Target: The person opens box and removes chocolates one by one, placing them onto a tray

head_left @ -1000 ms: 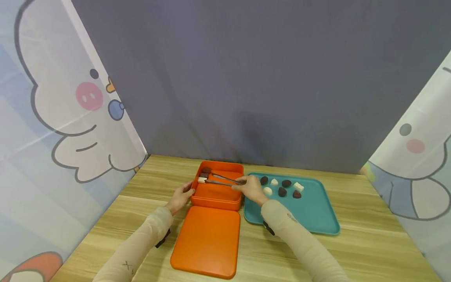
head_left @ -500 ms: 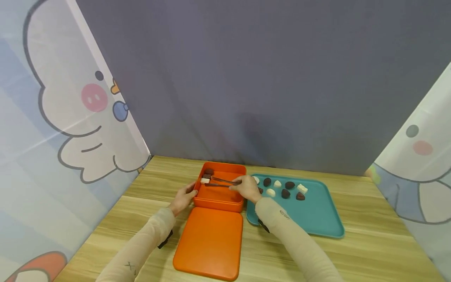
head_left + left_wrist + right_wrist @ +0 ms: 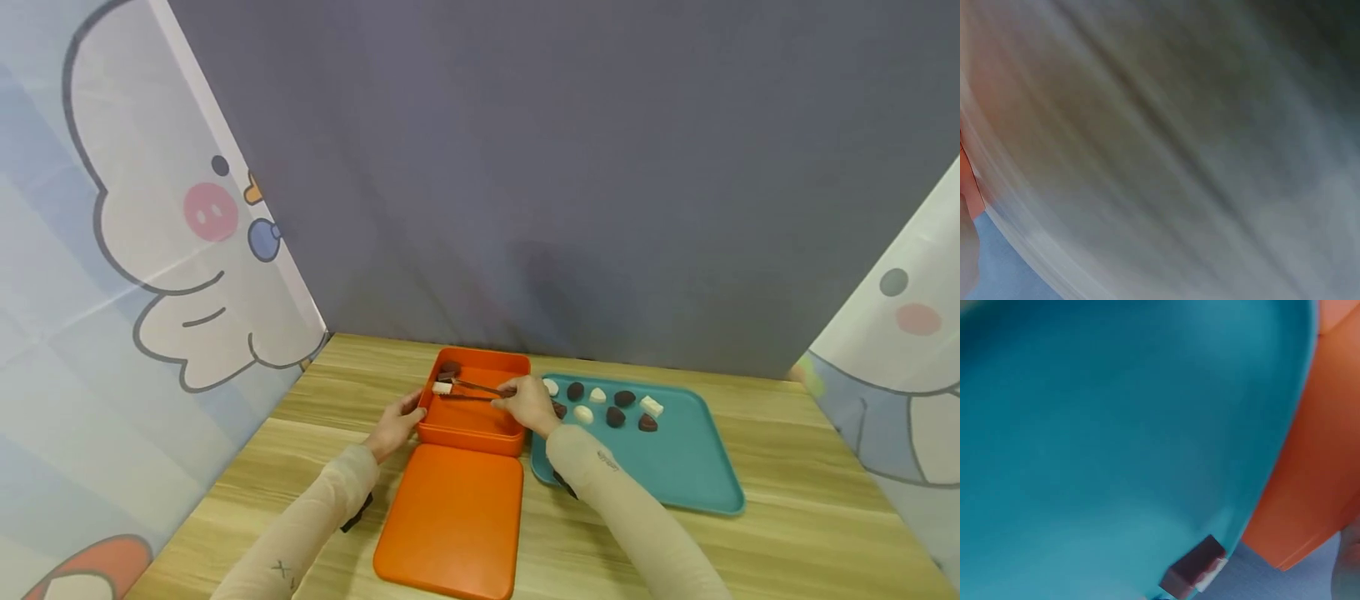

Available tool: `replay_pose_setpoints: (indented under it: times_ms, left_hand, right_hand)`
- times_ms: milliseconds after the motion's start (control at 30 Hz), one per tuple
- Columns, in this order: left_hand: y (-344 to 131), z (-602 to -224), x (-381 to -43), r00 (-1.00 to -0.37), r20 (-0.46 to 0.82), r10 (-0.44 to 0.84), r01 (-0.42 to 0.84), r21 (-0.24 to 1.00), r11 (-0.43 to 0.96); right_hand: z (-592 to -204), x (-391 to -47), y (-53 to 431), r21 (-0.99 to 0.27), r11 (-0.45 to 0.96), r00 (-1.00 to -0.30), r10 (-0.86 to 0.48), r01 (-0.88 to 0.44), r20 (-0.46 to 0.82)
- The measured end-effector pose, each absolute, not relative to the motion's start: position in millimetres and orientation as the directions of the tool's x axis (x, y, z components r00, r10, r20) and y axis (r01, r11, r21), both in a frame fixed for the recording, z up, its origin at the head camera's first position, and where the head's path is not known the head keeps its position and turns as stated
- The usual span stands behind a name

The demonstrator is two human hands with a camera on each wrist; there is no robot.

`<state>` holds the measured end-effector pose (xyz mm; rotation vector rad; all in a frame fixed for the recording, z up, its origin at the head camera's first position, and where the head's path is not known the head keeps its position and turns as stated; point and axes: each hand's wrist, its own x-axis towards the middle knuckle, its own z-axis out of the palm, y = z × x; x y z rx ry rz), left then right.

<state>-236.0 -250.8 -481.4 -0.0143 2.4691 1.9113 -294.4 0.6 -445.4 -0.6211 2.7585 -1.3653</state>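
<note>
In the head view my right hand holds slim dark tongs over the open orange box. The tongs' arms are spread a little, their tips right at a white chocolate piece near the box's left wall. Behind that piece, in the back left corner, lie dark chocolate pieces. My left hand grips the box's left wall, thumb at the rim and the other fingers partly hidden outside it. The left wrist view is mostly blurred sleeve.
A teal tray stands right of the box, with several white and dark chocolates toward its back left. An orange lid lies flat in front of the box. A grey curtain hangs behind the wooden table.
The head view has shifted slightly. My right hand has moved a little left over the box with the tongs, uncovering chocolates at the tray's left edge. My left hand stays on the box.
</note>
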Motion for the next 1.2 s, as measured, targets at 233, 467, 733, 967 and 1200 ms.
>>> replay_pose_setpoints:
  times_ms: [233, 467, 733, 967, 1200]
  left_hand:
    - [-249.4, -484.0, -234.5, -1.000, -0.010, 0.005, -0.009, 0.973, 0.231]
    - [-246.8, -484.1, -234.4, -1.000, -0.011, -0.001, -0.011, 0.977, 0.211]
    - [-246.6, -483.2, -235.9, -1.000, -0.005, 0.012, -0.003, 0.978, 0.209]
    - [-247.3, -482.3, -235.0, -1.000, -0.018, 0.010, -0.015, 0.977, 0.214]
    - [-248.1, -480.3, -234.1, -1.000, -0.015, 0.004, -0.013, 0.975, 0.224]
  right_hand:
    - [-444.7, -292.1, -1.2, -0.745, 0.566, -0.917, -0.365, -0.354, 0.159]
    - [-447.6, -293.3, -6.2, -0.726, 0.587, -0.915, -0.373, -0.360, 0.152]
    - [-451.0, -297.2, -12.1, -0.713, 0.588, -0.911, -0.369, -0.383, 0.185]
    - [-452.0, -298.0, -14.2, -0.697, 0.597, -0.906, -0.373, -0.398, 0.198]
    - [-451.1, -297.5, -16.2, -0.706, 0.586, -0.905, -0.379, -0.398, 0.195]
